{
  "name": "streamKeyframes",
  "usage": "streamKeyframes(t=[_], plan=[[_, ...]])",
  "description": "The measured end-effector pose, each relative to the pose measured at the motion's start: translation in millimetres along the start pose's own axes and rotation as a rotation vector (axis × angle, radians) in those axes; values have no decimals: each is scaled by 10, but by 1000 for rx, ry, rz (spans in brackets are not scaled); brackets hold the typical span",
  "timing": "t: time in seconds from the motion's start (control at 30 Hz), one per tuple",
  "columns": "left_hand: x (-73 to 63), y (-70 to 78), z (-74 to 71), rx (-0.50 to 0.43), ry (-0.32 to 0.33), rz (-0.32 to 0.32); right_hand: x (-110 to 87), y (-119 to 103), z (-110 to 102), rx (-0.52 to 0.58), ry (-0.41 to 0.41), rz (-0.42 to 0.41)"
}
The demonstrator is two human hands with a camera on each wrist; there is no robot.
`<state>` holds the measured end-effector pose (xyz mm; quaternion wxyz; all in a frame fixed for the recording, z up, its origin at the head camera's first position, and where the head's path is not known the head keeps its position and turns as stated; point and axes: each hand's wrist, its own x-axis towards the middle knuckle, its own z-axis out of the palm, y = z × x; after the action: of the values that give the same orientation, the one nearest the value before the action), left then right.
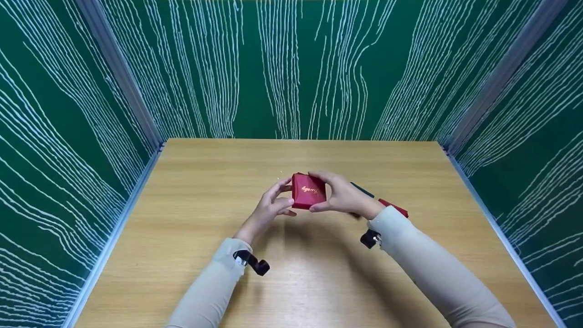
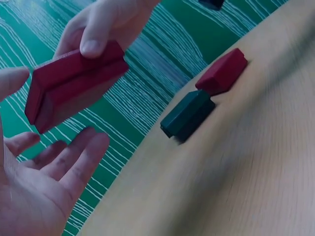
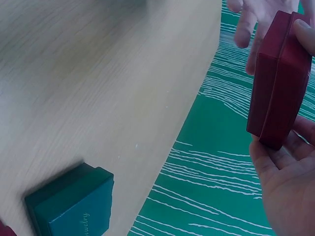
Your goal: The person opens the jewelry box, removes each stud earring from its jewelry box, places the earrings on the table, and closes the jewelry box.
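My right hand (image 1: 341, 193) grips a small red jewelry box (image 1: 309, 191) by its right side, thumb on one edge and fingers on the opposite one. Gold lettering marks its top face, and the lid seam shows along its side in the left wrist view. The box is held up over the wooden table. Beside its left side is my left hand (image 2: 49, 182), fingers spread and palm toward the box. The left thumb (image 2: 12, 81) is close to the box's edge. In the right wrist view, the left fingers show behind the box.
On the wooden table (image 1: 196, 182) lie a green jewelry box (image 2: 188, 116) and a second red box (image 2: 222, 72), end to end. In the head view the right hand and forearm partly cover both. Green panels (image 1: 391, 59) with white lines enclose the table's back and sides.
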<state>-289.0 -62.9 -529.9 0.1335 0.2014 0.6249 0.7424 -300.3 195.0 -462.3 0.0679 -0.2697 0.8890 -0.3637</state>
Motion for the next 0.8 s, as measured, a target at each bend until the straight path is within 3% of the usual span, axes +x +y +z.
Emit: streamKeyframes(t=[0.33,0.6,0.8], plan=[[-3,-18,-19,33,-124,7,-33,8,-36,11,-11,-25],[-5,-25,5,80,-106,-30,-47,-25,37,31,-51,-5],[-2,-46,26,62,-99,-23,-46,-61,76,41,-55,15]])
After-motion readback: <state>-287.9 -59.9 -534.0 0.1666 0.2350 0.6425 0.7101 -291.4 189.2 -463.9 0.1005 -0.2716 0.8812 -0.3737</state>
